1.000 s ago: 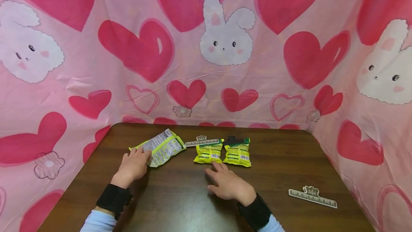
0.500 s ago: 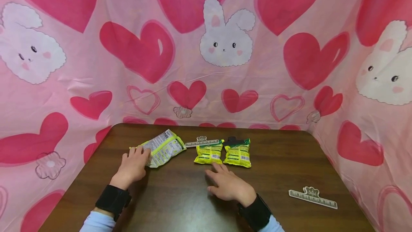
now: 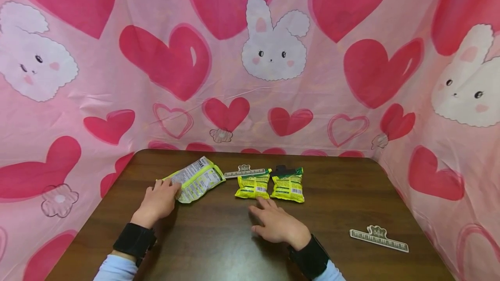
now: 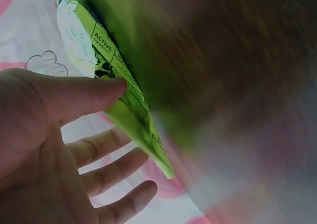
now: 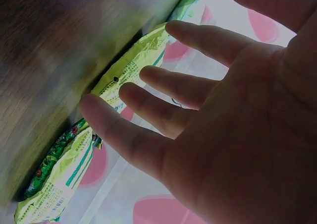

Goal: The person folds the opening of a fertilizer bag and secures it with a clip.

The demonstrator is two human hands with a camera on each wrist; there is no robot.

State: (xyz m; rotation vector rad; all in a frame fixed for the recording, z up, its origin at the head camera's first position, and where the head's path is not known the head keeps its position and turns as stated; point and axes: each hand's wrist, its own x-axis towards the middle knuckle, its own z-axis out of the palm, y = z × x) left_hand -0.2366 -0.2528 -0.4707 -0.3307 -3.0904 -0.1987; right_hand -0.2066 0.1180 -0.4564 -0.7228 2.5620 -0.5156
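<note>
- Large snack bag [image 3: 196,179] lies flat towards the table's [image 3: 332,211] far left part, tilted; the left hand [image 3: 158,200] rests relaxed on its near corner, thumb [image 4: 84,96] against the wrapper.
- Right hand [image 3: 278,224] lies flat on the wood, fingers [image 5: 173,87] spread, grasping nothing.
- Just beyond it sit two small green packets [image 3: 254,184] [image 3: 288,184] side by side.
- A ruler-shaped clip [image 3: 379,238] lies near the right edge.

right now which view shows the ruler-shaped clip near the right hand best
The head view: the ruler-shaped clip lies whole on the table, apart from the right hand. Neither wrist view shows it; both show only fingers and green snack packets.
</note>
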